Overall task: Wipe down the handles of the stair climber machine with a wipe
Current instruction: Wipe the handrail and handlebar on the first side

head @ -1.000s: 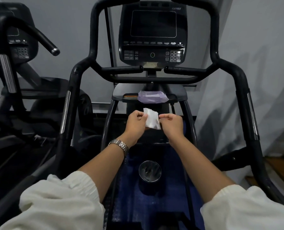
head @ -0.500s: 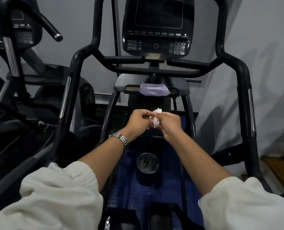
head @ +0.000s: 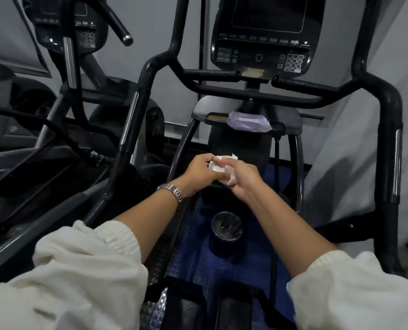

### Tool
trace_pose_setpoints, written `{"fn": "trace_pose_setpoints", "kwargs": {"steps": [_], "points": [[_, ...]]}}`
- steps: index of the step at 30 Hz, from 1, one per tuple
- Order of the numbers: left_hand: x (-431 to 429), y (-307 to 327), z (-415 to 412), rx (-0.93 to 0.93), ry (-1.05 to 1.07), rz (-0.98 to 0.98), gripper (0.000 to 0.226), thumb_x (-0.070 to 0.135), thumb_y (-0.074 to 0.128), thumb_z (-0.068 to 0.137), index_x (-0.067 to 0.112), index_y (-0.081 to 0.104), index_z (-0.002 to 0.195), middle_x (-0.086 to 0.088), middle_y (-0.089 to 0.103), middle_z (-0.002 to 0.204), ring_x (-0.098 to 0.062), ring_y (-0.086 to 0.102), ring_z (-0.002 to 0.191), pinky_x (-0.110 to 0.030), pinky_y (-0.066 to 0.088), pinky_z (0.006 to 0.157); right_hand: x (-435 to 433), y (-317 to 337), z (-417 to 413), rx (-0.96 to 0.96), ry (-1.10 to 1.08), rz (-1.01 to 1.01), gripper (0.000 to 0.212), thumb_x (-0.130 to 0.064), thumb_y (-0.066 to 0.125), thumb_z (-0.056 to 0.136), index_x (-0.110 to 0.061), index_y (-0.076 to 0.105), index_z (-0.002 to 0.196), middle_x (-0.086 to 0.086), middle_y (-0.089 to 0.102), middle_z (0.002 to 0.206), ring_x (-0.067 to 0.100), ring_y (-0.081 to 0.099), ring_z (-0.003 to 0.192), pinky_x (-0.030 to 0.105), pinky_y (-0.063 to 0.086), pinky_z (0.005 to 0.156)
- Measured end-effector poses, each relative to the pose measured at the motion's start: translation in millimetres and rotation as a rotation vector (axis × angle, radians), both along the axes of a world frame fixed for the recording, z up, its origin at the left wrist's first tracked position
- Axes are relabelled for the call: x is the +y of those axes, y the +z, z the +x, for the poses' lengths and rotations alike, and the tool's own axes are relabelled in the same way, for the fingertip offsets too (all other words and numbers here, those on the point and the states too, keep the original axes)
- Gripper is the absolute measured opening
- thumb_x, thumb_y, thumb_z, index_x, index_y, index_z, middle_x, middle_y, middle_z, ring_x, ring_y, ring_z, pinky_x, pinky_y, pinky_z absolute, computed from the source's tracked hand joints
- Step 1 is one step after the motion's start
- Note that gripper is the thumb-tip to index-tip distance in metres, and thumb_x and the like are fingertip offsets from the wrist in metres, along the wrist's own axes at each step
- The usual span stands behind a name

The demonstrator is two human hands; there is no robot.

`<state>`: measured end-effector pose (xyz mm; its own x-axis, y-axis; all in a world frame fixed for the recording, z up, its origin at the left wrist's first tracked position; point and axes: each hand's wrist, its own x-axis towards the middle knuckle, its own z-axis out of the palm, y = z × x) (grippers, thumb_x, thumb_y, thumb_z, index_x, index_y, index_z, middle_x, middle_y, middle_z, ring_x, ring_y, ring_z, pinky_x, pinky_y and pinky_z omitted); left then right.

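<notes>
We hold wipe (head: 218, 166) bunched between both hands, centre of machine: left hand (head: 201, 172) pinches one edge, right hand (head: 243, 180) curls round other, likely forming pad. Handles (head: 129, 125) stand well apart, untouched. Wipe pack (head: 248, 121) parked on shelf (head: 290, 116), reachable.

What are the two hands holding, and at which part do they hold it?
Both hands hold one crumpled white wipe: the left hand grips its left side, the right hand its right and lower part.
</notes>
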<state>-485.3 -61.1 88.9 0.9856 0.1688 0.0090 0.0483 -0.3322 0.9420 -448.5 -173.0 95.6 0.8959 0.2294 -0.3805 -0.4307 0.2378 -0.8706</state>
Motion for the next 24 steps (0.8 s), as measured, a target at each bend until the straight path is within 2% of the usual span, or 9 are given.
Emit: {"fn": "trace_pose_setpoints", "kwargs": {"steps": [2,5,8,12,14,16,18,24], "points": [[5,0,-10,-0.003,-0.006,-0.007,0.030,0.005,0.079,0.072,0.000,0.064,0.097,-0.001,0.062,0.079,-0.008,0.058,0.070,-0.013,0.046,0.056,6,-5,-7,-0.007,0.037,-0.011,0.030,0.002,0.069,0.079,0.008,0.061,0.108,0.021,0.069,0.104,0.031,0.070,0.090,0.042,0.058,0.080],[15,-2,-26,-0.031,0.006,0.024,0.022,0.006,0.074,0.077,-0.001,0.067,0.097,-0.004,0.064,0.080,-0.008,0.059,0.071,-0.018,0.050,0.067,18,-12,-16,-0.006,0.024,-0.019,0.022,0.006,0.063,0.084,0.009,0.059,0.105,0.021,0.069,0.098,0.030,0.070,0.084,0.043,0.057,0.081],[28,-9,-43,-0.046,0.032,0.040,0.014,0.003,0.064,0.085,0.003,0.068,0.098,-0.009,0.067,0.091,-0.015,0.062,0.085,-0.029,0.053,0.080,31,-19,-26,0.006,-0.011,-0.051,0.029,0.006,0.060,0.087,0.006,0.054,0.116,0.022,0.066,0.108,0.032,0.069,0.088,0.043,0.058,0.077],[55,-29,-73,-0.017,0.064,0.116,0.022,0.002,0.056,0.087,0.012,0.069,0.102,-0.013,0.068,0.101,-0.027,0.066,0.094,-0.042,0.056,0.083,55,-32,-54,0.029,-0.017,-0.134,0.032,0.004,0.060,0.088,0.002,0.055,0.119,0.017,0.066,0.108,0.027,0.068,0.086,0.037,0.058,0.068],[73,-39,-92,-0.001,0.077,0.162,0.022,0.003,0.058,0.085,0.016,0.068,0.100,-0.008,0.067,0.102,-0.021,0.064,0.093,-0.035,0.055,0.081,72,-39,-74,0.029,-0.001,-0.163,0.028,0.002,0.061,0.088,0.002,0.056,0.116,0.014,0.067,0.099,0.024,0.068,0.081,0.036,0.058,0.067],[90,-45,-114,0.002,0.107,0.207,0.023,0.002,0.060,0.082,0.019,0.066,0.097,-0.004,0.066,0.100,-0.016,0.061,0.092,-0.027,0.050,0.078,91,-47,-96,-0.007,0.027,-0.208,0.022,0.001,0.060,0.090,0.002,0.060,0.112,0.011,0.067,0.091,0.024,0.067,0.081,0.038,0.058,0.076],[107,-51,-134,0.005,0.130,0.243,0.023,0.002,0.061,0.079,0.018,0.064,0.094,-0.003,0.066,0.096,-0.017,0.061,0.090,-0.025,0.049,0.074,111,-54,-118,-0.066,0.051,-0.267,0.015,-0.002,0.059,0.091,0.000,0.062,0.106,0.010,0.068,0.088,0.022,0.068,0.080,0.036,0.057,0.076],[152,-61,-184,0.018,0.161,0.393,0.026,0.004,0.065,0.076,0.020,0.061,0.096,-0.007,0.060,0.109,-0.020,0.055,0.102,-0.024,0.040,0.081,158,-68,-172,-0.209,0.095,-0.348,0.004,-0.005,0.061,0.089,-0.005,0.062,0.093,0.014,0.070,0.096,0.027,0.069,0.090,0.042,0.057,0.077]]}}
